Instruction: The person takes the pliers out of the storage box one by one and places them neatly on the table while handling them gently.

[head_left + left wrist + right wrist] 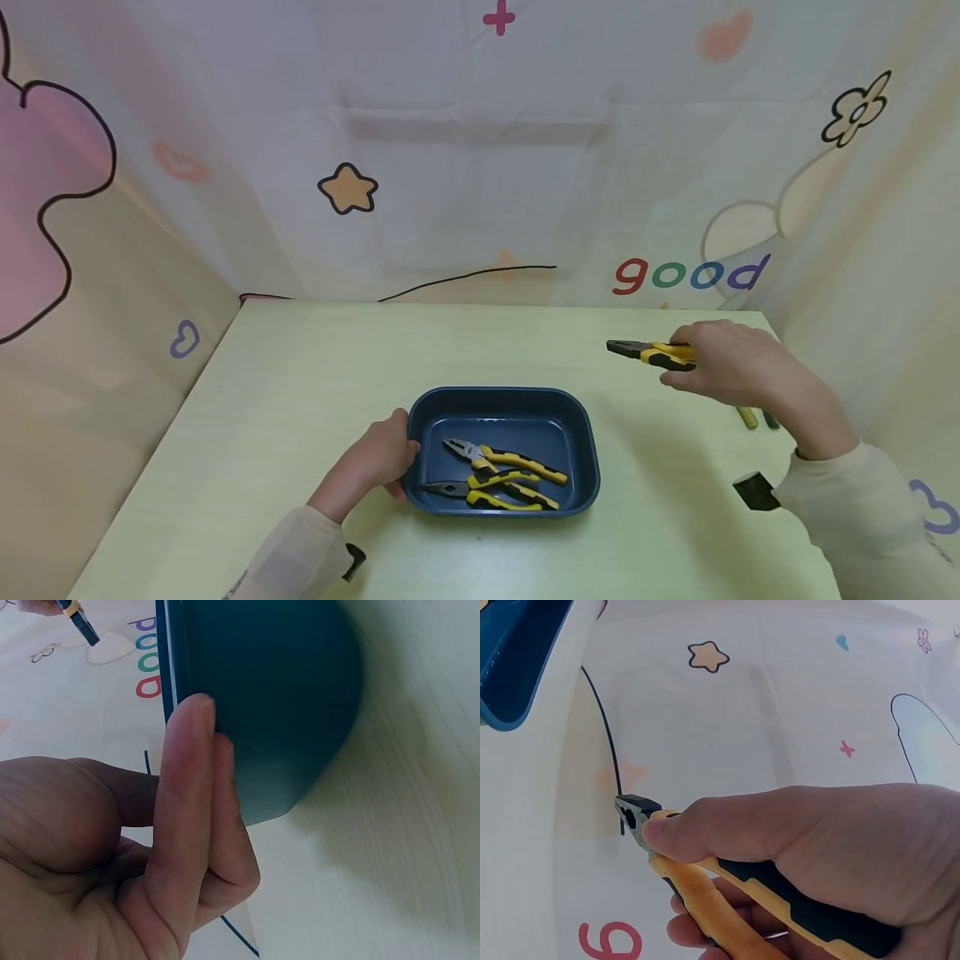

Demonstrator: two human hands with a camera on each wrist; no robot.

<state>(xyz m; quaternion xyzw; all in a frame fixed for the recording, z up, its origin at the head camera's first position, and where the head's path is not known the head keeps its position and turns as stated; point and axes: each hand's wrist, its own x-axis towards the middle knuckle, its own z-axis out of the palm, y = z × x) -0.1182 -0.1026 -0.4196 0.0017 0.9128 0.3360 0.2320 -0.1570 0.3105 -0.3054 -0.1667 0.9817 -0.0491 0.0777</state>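
A dark blue rectangular tray (498,404) stands on the table, nearer its front. My left hand (382,454) grips the tray's left rim; in the left wrist view the fingers lie along the outer wall (292,690). Inside are two yellow-and-black tools: combination pliers (517,460) with silver jaws, and needle-nose pliers (450,489) with dark jaws, lying partly over them. My right hand (738,362) holds another pair of yellow-and-black pliers (705,900) in the air, right of and beyond the tray. Their blunt jaws point left, and the thumb lies near the pivot.
Below the right hand, two yellow-green handle ends (746,417) show on the table (337,358); the hand and forearm hide the rest. A printed curtain (465,192) hangs behind the table and along both sides.
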